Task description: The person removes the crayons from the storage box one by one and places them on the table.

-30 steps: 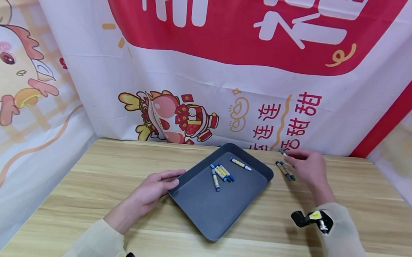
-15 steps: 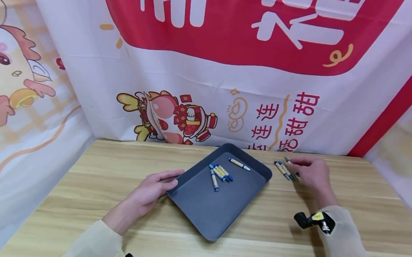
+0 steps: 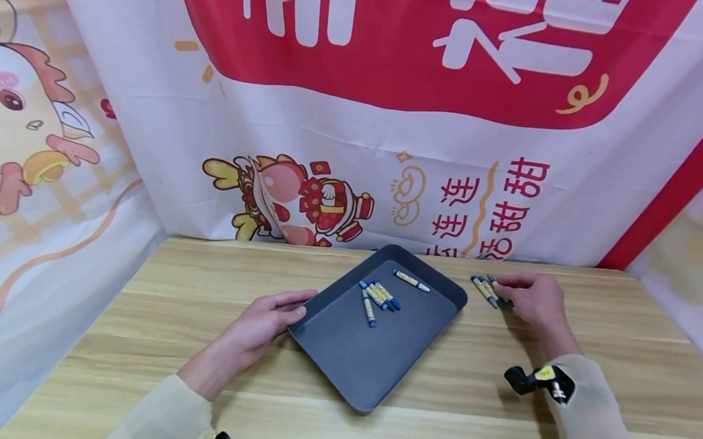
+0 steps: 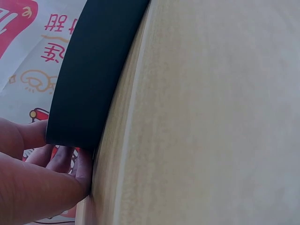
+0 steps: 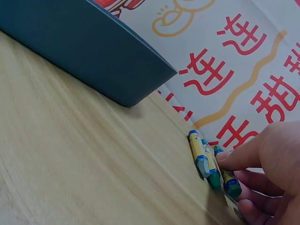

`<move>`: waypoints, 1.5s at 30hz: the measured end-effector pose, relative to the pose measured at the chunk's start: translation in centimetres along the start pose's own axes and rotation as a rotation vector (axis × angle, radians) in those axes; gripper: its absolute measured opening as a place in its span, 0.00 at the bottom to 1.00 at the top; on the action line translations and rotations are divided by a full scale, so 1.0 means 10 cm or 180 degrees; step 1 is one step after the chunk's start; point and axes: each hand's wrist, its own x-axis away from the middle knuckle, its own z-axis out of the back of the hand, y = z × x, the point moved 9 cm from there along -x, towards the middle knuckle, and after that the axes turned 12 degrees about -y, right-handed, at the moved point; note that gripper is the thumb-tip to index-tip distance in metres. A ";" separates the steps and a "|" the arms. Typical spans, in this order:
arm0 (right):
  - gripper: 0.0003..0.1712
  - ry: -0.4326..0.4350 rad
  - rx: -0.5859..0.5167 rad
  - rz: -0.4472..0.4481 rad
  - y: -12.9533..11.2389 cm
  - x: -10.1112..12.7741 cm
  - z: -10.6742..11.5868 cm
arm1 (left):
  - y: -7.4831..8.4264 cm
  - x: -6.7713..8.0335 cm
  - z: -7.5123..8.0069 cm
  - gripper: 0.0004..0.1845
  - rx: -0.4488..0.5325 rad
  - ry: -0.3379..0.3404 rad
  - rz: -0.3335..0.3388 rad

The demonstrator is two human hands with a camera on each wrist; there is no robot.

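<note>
A dark grey rectangular tray (image 3: 366, 368) lies slantwise on the table. My left hand (image 3: 254, 326) grips its left corner, thumb over the rim and fingers outside. In the tray lie several crayons (image 3: 369, 309) in blue and yellow wrappers, most in a cluster, with a white-tipped crayon (image 3: 411, 281) apart near the far end. Right of the tray my right hand (image 3: 538, 302) pinches a dark green crayon (image 5: 232, 185) low at the table. Close beside it, a pale-tipped crayon (image 5: 198, 151) and a green crayon (image 5: 214, 180) lie side by side on the wood.
The light wooden table (image 3: 195, 405) meets a white and red printed cloth (image 3: 393, 128) along its back edge. Another printed cloth (image 3: 55, 228) hangs at the left. A black wrist camera (image 3: 540, 380) sits on the right sleeve.
My right hand has brought the green crayon from the table's back edge down towards me, beside the two lying crayons. The left hand and the tray stay put.
</note>
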 end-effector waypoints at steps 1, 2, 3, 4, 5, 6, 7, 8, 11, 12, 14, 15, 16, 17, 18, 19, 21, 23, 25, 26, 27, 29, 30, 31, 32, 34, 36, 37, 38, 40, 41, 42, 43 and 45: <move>0.23 0.0007 0.0015 0.0005 0.00 0.00 0.00 | 0.00 0.00 0.00 0.24 0.0002 0.0003 0.0000; 0.23 0.0014 0.0030 0.0010 0.00 0.00 0.00 | 0.00 0.00 0.00 0.24 0.0006 0.0005 0.0000; 0.23 0.0023 0.0037 0.0018 0.00 0.00 0.00 | 0.00 0.00 0.00 0.24 0.0005 0.0007 0.0000; 0.23 0.0029 0.0046 0.0020 0.01 0.01 0.00 | 0.00 0.00 0.01 0.24 0.0008 0.0010 0.0003; 0.23 0.0036 0.0056 0.0029 0.01 0.01 0.00 | -0.01 0.00 0.01 0.24 0.0007 0.0010 0.0003; 0.22 0.0038 0.0071 0.0035 0.01 0.01 -0.01 | -0.01 0.00 0.01 0.24 0.0007 0.0012 0.0003; 0.22 0.0037 0.0076 0.0036 0.01 0.01 -0.01 | -0.01 0.00 0.01 0.24 0.0008 0.0014 0.0005; 0.22 0.0038 0.0087 0.0038 0.01 0.01 -0.01 | -0.01 0.00 0.01 0.24 0.0011 0.0013 0.0006; 0.22 0.0018 0.0103 0.0023 0.02 0.00 -0.01 | -0.02 -0.01 0.01 0.24 0.0021 0.0009 0.0012; 0.22 0.0004 0.0105 0.0009 0.03 0.00 -0.01 | -0.02 -0.01 0.01 0.24 0.0024 0.0007 0.0015; 0.23 -0.0036 0.0092 -0.0027 0.03 0.00 -0.02 | -0.01 -0.01 0.01 0.24 0.0027 -0.0003 0.0018; 0.23 -0.0055 0.0090 -0.0040 0.03 0.00 -0.02 | -0.01 -0.01 0.00 0.24 0.0024 -0.0007 0.0020; 0.23 -0.0071 0.0087 -0.0051 0.03 0.00 -0.02 | -0.01 -0.01 0.00 0.24 0.0021 -0.0013 0.0019; 0.23 -0.0084 0.0086 -0.0060 0.03 0.01 -0.02 | -0.01 0.00 0.00 0.24 0.0020 -0.0015 0.0019; 0.23 -0.0089 0.0088 -0.0066 0.03 0.01 -0.02 | 0.00 0.00 0.00 0.24 0.0018 -0.0017 0.0016; 0.23 -0.0088 0.0094 -0.0071 0.03 0.01 -0.02 | 0.00 0.00 0.00 0.24 0.0015 -0.0020 0.0013; 0.22 -0.0077 0.0117 -0.0069 0.02 0.01 -0.02 | 0.00 -0.01 -0.01 0.24 0.0018 -0.0022 0.0010; 0.22 -0.0058 0.0126 -0.0079 0.02 0.01 -0.02 | 0.00 -0.01 0.00 0.24 0.0020 -0.0019 0.0004; 0.22 -0.0050 0.0132 -0.0086 0.02 0.01 -0.02 | 0.00 -0.01 0.00 0.24 0.0017 -0.0016 0.0005; 0.22 -0.0052 0.0130 -0.0090 0.02 0.01 -0.03 | 0.00 -0.01 0.00 0.23 0.0014 -0.0011 0.0008; 0.22 -0.0053 0.0129 -0.0093 0.02 0.01 -0.03 | 0.00 -0.01 0.00 0.23 0.0009 -0.0004 0.0008; 0.22 -0.0064 0.0130 -0.0095 0.02 0.00 -0.03 | 0.00 -0.01 0.01 0.23 0.0001 0.0002 0.0008; 0.22 -0.0069 0.0138 -0.0091 0.02 0.00 -0.03 | 0.00 -0.01 0.01 0.23 0.0000 0.0002 0.0008; 0.22 -0.0074 0.0145 -0.0089 0.02 0.00 -0.03 | 0.00 -0.01 0.01 0.23 0.0001 0.0001 0.0004; 0.22 -0.0077 0.0148 -0.0090 0.02 0.00 -0.03 | 0.00 -0.01 0.01 0.24 0.0004 -0.0004 -0.0002; 0.23 -0.0080 0.0150 -0.0097 0.02 0.00 -0.03 | 0.01 -0.01 0.00 0.24 0.0011 -0.0016 -0.0009; 0.23 -0.0083 0.0158 -0.0101 0.03 0.00 -0.03 | 0.01 -0.01 0.00 0.24 0.0016 -0.0022 -0.0011; 0.23 -0.0089 0.0145 -0.0109 0.02 0.01 -0.03 | 0.01 0.00 0.00 0.24 0.0014 -0.0022 -0.0012; 0.24 -0.0092 0.0138 -0.0117 0.03 0.00 -0.03 | 0.01 0.00 0.01 0.24 0.0014 -0.0009 -0.0006; 0.25 -0.0108 0.0123 -0.0115 0.03 0.01 -0.03 | 0.01 0.00 0.01 0.24 0.0012 -0.0006 0.0000; 0.25 -0.0118 0.0099 -0.0125 0.02 0.01 -0.02 | 0.01 0.00 0.01 0.24 0.0007 -0.0007 0.0003; 0.26 -0.0115 0.0072 -0.0118 0.02 0.01 -0.01 | 0.01 0.00 0.01 0.23 0.0011 0.0006 0.0009; 0.27 -0.0122 0.0034 -0.0115 0.01 0.02 -0.01 | 0.00 0.00 0.01 0.23 0.0015 0.0019 0.0016; 0.28 -0.0120 -0.0007 -0.0078 -0.01 0.03 0.00 | 0.00 -0.01 0.01 0.23 0.0010 0.0018 0.0024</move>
